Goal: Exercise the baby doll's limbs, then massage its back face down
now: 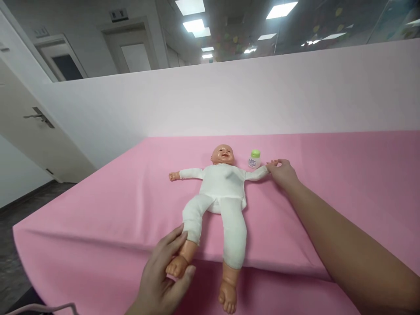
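A baby doll (223,183) in a white cloth body suit lies on its back on the pink cover, head away from me and arms spread out. Its bare feet point towards me. My left hand (162,269) is beside the foot at the left, its stretched fingers touching the lower leg and its thumb apart near the toes. With thumb and fingers, my right hand (284,172) pinches the doll's small hand at the right. Close to that arm stands a small clear jar (254,159) with a green lid and a printed label.
The pink-covered table (98,205) has a front edge where the cloth drops down. Behind it rises a white low wall (229,96) with glass above. A door (33,118) stands at the left. A cable (42,308) runs along the bottom left.
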Action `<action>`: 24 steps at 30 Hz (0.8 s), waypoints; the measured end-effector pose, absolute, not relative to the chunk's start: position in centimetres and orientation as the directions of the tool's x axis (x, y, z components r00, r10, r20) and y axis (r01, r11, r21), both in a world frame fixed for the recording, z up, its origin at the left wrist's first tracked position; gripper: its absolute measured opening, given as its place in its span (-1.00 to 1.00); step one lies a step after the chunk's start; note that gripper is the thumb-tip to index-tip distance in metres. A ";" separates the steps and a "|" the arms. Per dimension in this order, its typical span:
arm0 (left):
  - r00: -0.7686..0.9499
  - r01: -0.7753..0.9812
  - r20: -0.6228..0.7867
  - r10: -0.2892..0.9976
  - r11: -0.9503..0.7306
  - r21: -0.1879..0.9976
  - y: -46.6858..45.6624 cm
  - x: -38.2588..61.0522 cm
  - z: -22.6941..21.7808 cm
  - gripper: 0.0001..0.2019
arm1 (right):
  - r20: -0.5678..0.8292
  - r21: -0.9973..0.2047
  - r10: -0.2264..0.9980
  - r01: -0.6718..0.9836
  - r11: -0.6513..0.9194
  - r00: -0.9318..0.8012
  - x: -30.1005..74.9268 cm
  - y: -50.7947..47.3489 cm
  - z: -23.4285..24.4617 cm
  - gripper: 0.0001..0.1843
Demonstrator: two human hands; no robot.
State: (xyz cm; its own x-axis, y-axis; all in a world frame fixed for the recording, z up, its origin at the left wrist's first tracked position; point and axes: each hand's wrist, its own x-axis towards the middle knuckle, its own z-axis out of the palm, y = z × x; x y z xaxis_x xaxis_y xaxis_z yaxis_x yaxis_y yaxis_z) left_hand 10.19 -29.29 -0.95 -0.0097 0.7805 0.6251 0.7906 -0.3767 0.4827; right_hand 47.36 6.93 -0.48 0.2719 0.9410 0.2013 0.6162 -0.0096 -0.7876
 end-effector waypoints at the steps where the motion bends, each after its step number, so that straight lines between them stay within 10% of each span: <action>1: 0.018 0.806 0.639 0.769 -0.389 0.445 -29.5 10.2 -1.2 -0.42 | 0.164 -0.783 0.940 0.619 -0.060 0.298 47.5 6.9 -0.5 -0.09; 13: 0.126 0.882 0.648 0.751 -0.384 0.273 -29.9 10.2 -2.0 -0.30 | -0.030 -0.494 0.966 0.836 -0.238 0.257 49.4 6.7 1.3 -0.52; 24: -0.151 0.604 0.571 0.807 -0.382 0.699 -25.2 11.0 5.3 -0.64 | 0.123 -0.334 0.972 0.931 -0.149 0.199 48.0 3.3 4.5 -0.37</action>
State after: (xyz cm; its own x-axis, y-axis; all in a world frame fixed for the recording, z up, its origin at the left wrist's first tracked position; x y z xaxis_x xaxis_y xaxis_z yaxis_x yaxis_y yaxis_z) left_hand 10.98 -25.16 5.28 -0.1511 0.8067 0.5714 0.6044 -0.3820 0.6991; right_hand 47.97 3.32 4.50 0.1993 0.9722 0.1228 0.9308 -0.1487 -0.3340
